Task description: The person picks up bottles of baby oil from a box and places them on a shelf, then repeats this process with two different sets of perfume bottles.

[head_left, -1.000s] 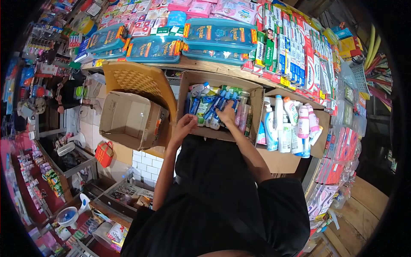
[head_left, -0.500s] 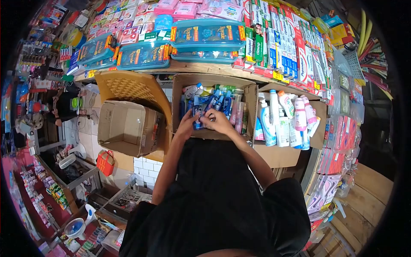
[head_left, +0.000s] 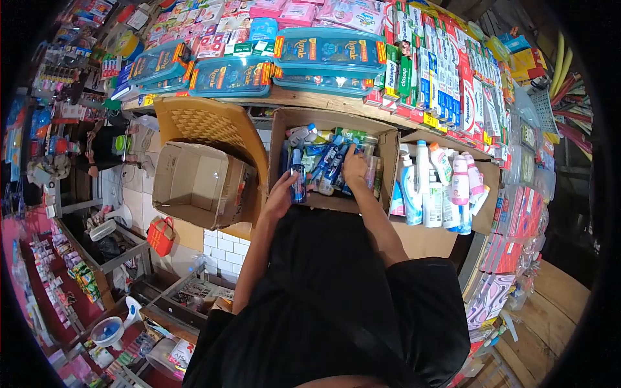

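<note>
A small blue bottle (head_left: 298, 183) with a tall cap stands upright in the grip of my left hand (head_left: 281, 194), over the near left corner of an open cardboard box (head_left: 337, 119). Inside the box lie several blue bottles (head_left: 326, 158) in a loose heap, with pink and green ones at the right side. My right hand (head_left: 354, 169) reaches into the heap, its fingers stretched forward onto the blue bottles, the tips partly lost among them.
An open cardboard box (head_left: 188, 178) rests on a yellow woven chair (head_left: 206, 123) at the left. White and pink bottles (head_left: 442, 183) fill a box at the right. Along the back, a wooden shelf edge (head_left: 323, 101) carries blue Royale packs (head_left: 330, 50) and toothpaste cartons (head_left: 446, 71).
My right hand has left the bottle in my left hand and moved right, further into the box. The left hand still holds the bottle. The view has shifted slightly.
</note>
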Action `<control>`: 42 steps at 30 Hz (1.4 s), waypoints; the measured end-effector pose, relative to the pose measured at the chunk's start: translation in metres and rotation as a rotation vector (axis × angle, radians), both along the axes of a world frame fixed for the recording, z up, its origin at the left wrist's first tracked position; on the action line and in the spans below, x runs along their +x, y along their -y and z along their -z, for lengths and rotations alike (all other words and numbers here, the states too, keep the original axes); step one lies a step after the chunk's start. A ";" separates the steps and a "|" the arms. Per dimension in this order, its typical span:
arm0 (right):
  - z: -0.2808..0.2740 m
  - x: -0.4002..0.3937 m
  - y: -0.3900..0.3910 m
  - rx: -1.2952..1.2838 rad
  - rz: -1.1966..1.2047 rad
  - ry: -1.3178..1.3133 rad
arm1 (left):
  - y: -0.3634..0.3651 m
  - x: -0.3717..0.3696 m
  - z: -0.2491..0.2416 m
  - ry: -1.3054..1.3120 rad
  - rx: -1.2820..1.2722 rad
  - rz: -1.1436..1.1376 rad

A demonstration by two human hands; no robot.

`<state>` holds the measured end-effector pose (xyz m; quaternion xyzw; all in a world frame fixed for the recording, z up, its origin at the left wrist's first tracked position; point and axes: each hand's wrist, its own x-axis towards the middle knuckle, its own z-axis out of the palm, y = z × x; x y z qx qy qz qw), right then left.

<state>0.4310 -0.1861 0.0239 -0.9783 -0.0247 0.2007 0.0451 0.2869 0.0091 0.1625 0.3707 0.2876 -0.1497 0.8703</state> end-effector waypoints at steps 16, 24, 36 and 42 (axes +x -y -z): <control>-0.108 -0.042 0.033 1.284 0.576 -0.716 | -0.004 -0.006 0.001 -0.010 -0.058 0.044; -0.153 -0.078 0.044 1.610 0.677 -0.796 | 0.015 0.011 -0.019 0.027 -0.208 0.178; -0.170 -0.104 0.059 1.887 0.668 -0.751 | 0.028 0.022 -0.033 0.036 -0.371 0.229; -0.182 -0.124 0.061 1.824 0.705 -0.649 | 0.031 0.016 -0.035 0.058 -0.460 0.291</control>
